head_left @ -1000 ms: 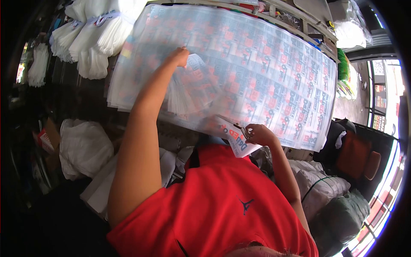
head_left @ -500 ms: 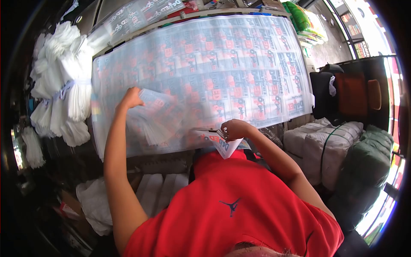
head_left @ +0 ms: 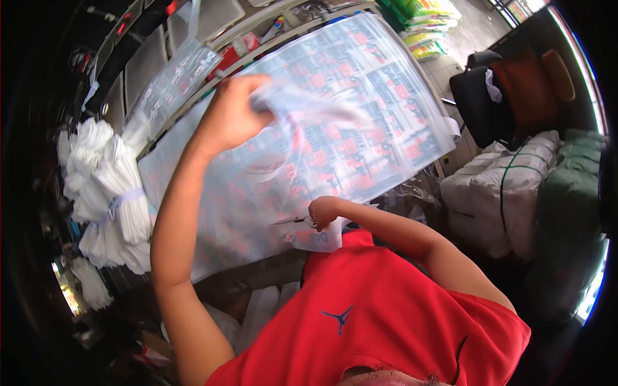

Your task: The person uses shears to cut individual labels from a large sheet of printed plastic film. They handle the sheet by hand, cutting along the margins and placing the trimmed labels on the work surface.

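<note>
Head view: left hand (head_left: 241, 112) raised, closed around a blurred plastic piece (head_left: 288, 105) above the printed sheets (head_left: 386, 106); right hand (head_left: 325, 212) grips scissors (head_left: 296, 220) over their near edge. Judgement: lift smoothly, keeping the blades clear of the sheets below

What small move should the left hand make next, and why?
Probably lower the translucent plastic piece and release it, because the left hand holds it above the printed plastic sheets, while the right hand holds scissors near their front edge.
</note>
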`<act>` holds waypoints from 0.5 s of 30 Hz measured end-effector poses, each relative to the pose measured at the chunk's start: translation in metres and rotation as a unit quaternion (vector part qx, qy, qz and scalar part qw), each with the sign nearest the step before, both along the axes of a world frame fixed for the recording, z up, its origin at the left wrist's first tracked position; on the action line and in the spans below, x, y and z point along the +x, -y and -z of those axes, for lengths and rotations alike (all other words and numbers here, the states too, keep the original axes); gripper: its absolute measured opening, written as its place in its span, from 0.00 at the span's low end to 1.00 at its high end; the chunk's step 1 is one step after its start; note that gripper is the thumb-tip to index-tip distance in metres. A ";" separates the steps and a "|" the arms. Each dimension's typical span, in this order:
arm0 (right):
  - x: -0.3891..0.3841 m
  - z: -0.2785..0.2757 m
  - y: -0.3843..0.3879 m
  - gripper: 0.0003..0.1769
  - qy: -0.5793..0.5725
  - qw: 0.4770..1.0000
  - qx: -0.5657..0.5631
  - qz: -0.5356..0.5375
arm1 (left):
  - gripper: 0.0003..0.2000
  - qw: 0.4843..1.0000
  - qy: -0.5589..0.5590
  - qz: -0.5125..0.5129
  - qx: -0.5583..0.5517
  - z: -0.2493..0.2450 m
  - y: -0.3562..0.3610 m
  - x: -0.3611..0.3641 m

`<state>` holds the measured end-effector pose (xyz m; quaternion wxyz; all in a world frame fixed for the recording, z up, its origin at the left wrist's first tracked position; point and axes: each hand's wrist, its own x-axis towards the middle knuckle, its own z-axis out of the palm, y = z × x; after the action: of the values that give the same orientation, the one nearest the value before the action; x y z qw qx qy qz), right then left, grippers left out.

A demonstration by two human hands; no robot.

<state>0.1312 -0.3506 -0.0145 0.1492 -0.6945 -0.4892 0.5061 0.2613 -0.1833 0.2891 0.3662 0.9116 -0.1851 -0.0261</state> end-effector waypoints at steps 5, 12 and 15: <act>0.001 0.008 0.003 0.15 0.012 0.999 0.011 -0.045 | 0.15 0.994 0.038 0.090 0.054 0.000 0.143 0.089; 0.002 0.011 -0.014 0.13 -0.072 0.996 -0.042 -0.033 | 0.20 0.959 -0.154 0.237 0.022 0.000 0.278 0.144; 0.001 0.000 -0.008 0.11 -0.089 0.995 -0.033 0.007 | 0.22 0.931 -0.247 0.264 0.041 0.046 0.293 0.187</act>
<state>0.1320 -0.3428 -0.0148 0.1731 -0.6546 -0.4523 0.5804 0.4478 -0.4762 0.2433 0.3430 0.8085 -0.3217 -0.3539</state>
